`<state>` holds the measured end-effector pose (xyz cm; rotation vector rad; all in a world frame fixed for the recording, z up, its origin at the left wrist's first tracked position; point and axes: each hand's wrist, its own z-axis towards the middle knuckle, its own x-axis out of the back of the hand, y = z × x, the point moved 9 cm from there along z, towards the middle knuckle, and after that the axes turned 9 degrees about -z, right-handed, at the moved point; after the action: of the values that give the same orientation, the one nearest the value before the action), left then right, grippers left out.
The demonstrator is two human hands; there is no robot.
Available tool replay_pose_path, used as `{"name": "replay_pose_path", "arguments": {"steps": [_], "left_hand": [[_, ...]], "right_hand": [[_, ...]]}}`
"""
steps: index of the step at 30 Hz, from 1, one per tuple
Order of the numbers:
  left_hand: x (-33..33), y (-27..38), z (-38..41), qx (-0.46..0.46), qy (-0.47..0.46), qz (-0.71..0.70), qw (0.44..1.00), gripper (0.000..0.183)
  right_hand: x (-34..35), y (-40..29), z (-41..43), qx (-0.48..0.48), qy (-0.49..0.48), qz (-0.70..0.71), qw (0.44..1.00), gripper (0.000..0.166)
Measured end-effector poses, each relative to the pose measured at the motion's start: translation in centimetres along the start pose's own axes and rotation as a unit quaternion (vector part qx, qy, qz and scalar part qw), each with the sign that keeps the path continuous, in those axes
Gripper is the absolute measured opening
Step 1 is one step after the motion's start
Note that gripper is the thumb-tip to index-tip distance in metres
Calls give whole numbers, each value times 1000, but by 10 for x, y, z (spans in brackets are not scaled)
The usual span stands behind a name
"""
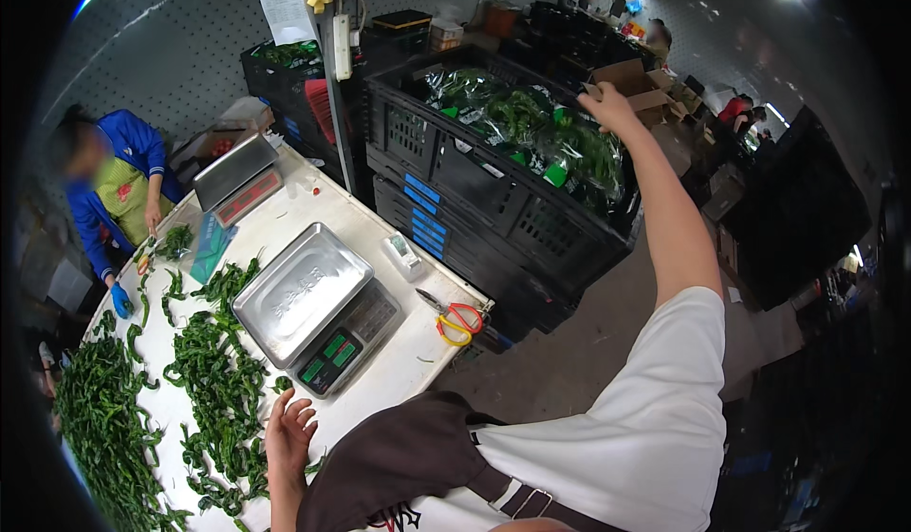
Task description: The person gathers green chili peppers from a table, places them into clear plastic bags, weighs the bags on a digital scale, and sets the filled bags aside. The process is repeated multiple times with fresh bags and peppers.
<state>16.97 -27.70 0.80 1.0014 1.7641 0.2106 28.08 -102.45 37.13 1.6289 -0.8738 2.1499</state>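
My right hand is stretched out over the far right rim of a black plastic crate. A small pale patch shows by its fingertips; whether the hand holds it is unclear. Clear plastic bags of green peppers fill this crate. Near the table's front edge, my left hand is empty, its fingers loosely curled and apart. Beside it lie loose green peppers and a digital scale, whose steel pan holds nothing.
Red-and-yellow-handled scissors and a white tape dispenser lie on the white table. A second scale stands farther back. Across the table, a co-worker with one blue glove handles peppers. A metal post rises beside the crates.
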Motion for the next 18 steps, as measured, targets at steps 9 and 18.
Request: {"name": "replay_pose_path", "arguments": {"steps": [9,18], "left_hand": [[25,-20,-23,-15,57,-11,998,38],[115,-27,-53,-52,171,25,984,29]], "right_hand": [[-135,26,6,21,-83,-275,957,91],[-121,102,92,243,-94,-134,956,63]]}}
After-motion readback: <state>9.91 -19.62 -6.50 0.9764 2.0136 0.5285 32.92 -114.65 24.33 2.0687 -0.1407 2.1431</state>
